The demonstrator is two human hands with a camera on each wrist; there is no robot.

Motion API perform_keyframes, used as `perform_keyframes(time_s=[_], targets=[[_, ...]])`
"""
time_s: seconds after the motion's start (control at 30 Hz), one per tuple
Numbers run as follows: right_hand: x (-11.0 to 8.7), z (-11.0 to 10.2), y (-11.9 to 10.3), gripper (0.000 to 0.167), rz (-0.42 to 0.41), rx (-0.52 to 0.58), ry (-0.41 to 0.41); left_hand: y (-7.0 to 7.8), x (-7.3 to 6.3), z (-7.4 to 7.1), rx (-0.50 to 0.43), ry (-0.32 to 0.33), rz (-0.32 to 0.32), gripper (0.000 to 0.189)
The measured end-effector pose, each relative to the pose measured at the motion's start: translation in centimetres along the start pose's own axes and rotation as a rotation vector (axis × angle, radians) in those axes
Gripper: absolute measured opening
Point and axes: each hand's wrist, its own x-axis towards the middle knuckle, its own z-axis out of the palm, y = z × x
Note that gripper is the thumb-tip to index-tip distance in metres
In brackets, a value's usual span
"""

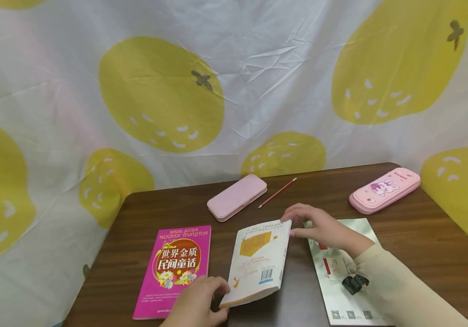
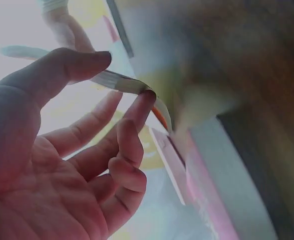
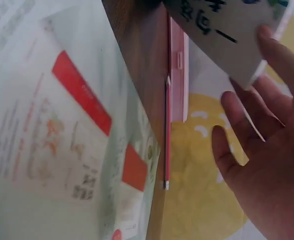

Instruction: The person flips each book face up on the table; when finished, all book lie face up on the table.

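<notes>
Head view gets white book's (image 1: 252, 270) barcode (image 1: 266, 274) side; only right wrist view gets dark lettering (image 3: 207, 20) on the other face. Left hand (image 1: 199, 299) in from 7 o'clock, pinching 7 o'clock corner; right hand (image 1: 320, 227) in from 4, pinching 1 o'clock corner. Long axis roughly 12:30–6:30, magenta book (image 1: 152, 290) at 9 o'clock.

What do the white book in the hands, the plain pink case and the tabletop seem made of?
White book: paper, with a smooth, probably thin-card outside, judging by its bend and layered edges.
Plain pink case: probably plastic, smooth and satiny with even colour; coated metal is possible.
Tabletop: wood or wood-look laminate; dark grain shows, with a slight sheen.
</notes>
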Motion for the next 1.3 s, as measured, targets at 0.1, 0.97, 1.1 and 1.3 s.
perform_keyframes(time_s=[0.1, 0.97, 1.1, 1.3], targets=[[0.2, -0.1, -0.2, 0.031, -0.037, 0.040, 0.067, -0.1, -0.2, -0.4, -0.053, 0.046, 0.020, 0.026], [1.2, -0.5, -2.1, 0.020, 0.144, 0.174, 0.291, 0.3, -0.7, -0.9, -0.255, 0.620, 0.107, 0.037], [1.4, -0.6, -2.1, 0.021, 0.168, 0.113, 0.309, 0.3, -0.4, -1.1, -0.260, 0.572, 0.021, 0.047], [1.2, -0.1, -1.7, 0.026, 0.179, 0.046, 0.292, 0.0, 0.0, -0.7, -0.148, 0.551, -0.040, 0.038]])
